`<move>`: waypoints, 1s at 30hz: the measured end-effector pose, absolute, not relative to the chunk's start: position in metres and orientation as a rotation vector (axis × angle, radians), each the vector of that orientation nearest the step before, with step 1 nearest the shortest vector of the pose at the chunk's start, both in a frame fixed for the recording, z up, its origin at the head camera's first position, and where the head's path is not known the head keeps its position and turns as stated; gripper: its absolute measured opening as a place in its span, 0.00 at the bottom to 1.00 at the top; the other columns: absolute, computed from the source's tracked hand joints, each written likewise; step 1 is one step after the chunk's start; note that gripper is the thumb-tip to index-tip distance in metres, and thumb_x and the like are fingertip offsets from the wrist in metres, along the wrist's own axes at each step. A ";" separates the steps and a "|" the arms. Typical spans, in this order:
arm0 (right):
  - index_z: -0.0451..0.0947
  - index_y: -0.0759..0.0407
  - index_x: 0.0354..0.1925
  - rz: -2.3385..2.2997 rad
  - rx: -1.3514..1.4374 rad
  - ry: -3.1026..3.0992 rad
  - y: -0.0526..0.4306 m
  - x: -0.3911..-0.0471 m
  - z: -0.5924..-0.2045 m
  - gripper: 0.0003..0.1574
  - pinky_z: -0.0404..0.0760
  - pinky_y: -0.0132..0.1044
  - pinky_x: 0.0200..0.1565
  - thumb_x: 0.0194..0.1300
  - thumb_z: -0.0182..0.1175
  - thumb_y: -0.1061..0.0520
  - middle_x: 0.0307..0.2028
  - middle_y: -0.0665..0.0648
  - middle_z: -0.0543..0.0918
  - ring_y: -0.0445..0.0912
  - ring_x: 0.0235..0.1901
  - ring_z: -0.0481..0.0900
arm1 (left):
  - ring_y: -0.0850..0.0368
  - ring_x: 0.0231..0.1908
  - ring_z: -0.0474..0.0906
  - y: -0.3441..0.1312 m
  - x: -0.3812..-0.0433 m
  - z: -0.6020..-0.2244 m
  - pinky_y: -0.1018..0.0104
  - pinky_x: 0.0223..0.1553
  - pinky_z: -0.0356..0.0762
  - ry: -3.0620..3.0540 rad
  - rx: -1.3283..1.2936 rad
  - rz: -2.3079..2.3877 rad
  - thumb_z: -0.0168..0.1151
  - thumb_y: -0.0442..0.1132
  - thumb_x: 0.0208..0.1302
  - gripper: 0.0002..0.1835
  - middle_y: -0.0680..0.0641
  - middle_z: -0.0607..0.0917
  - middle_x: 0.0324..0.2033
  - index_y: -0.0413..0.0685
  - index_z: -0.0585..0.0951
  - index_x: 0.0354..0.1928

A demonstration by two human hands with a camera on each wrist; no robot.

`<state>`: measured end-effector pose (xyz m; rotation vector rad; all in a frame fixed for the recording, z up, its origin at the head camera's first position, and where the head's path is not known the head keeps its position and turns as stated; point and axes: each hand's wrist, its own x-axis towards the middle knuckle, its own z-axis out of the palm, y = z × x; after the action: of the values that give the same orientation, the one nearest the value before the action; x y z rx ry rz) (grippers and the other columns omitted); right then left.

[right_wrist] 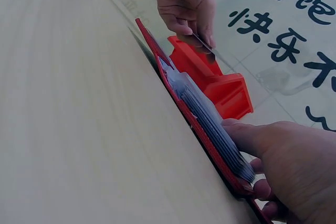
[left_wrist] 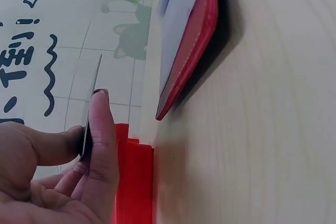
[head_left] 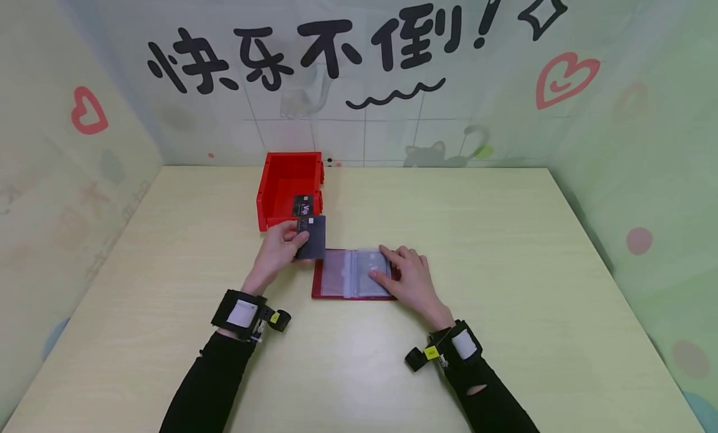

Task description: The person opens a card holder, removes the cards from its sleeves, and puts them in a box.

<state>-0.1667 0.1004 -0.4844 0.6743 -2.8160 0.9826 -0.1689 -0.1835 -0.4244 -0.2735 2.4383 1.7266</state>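
A dark blue card [head_left: 315, 238] is pinched between the thumb and fingers of my left hand [head_left: 280, 246]; the left wrist view shows that card [left_wrist: 86, 139] edge-on. It is above the table, just left of the open red card holder [head_left: 316, 280]. Clear plastic sleeves [head_left: 372, 283] fill the card holder, seen as a thick stack in the right wrist view. My right hand [head_left: 412, 280] grips the card holder's right side, thumb on the sleeves [right_wrist: 212, 124] and fingers at the outer edge. A black card marked "Vip" [head_left: 303, 205] lies in the red bin.
The red plastic bin [head_left: 269, 193] stands at the back of the pale wooden table [head_left: 477, 233], behind my left hand. Printed cloth walls [head_left: 348, 134] border the table at the back and both sides.
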 end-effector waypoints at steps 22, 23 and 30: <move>0.75 0.60 0.66 0.979 0.678 -2.822 0.102 -0.166 -0.481 0.39 0.56 0.40 0.44 0.63 0.68 0.43 0.34 0.56 0.75 0.49 0.37 0.67 | 0.38 0.55 0.80 -0.198 -0.204 -0.409 0.53 0.48 0.83 2.654 -0.408 1.794 0.55 0.36 0.75 0.29 0.31 0.79 0.61 0.38 0.64 0.74; 0.75 0.60 0.66 0.982 0.679 -2.823 0.102 -0.166 -0.481 0.39 0.56 0.40 0.44 0.63 0.68 0.43 0.34 0.56 0.75 0.49 0.37 0.67 | 0.38 0.55 0.81 -0.197 -0.206 -0.408 0.53 0.49 0.83 2.675 -0.413 1.787 0.55 0.36 0.75 0.29 0.32 0.79 0.61 0.38 0.64 0.74; 0.75 0.60 0.66 0.980 0.683 -2.829 0.101 -0.166 -0.482 0.39 0.57 0.41 0.44 0.63 0.68 0.43 0.34 0.56 0.74 0.49 0.36 0.67 | 0.37 0.55 0.80 -0.198 -0.218 -0.409 0.50 0.51 0.83 2.776 -0.443 1.723 0.50 0.34 0.76 0.27 0.31 0.78 0.61 0.38 0.62 0.75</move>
<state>-0.1662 0.1007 -0.4821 0.6831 -2.8286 0.9801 -0.2177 -0.1979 -0.4092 -0.4426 2.7758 1.7235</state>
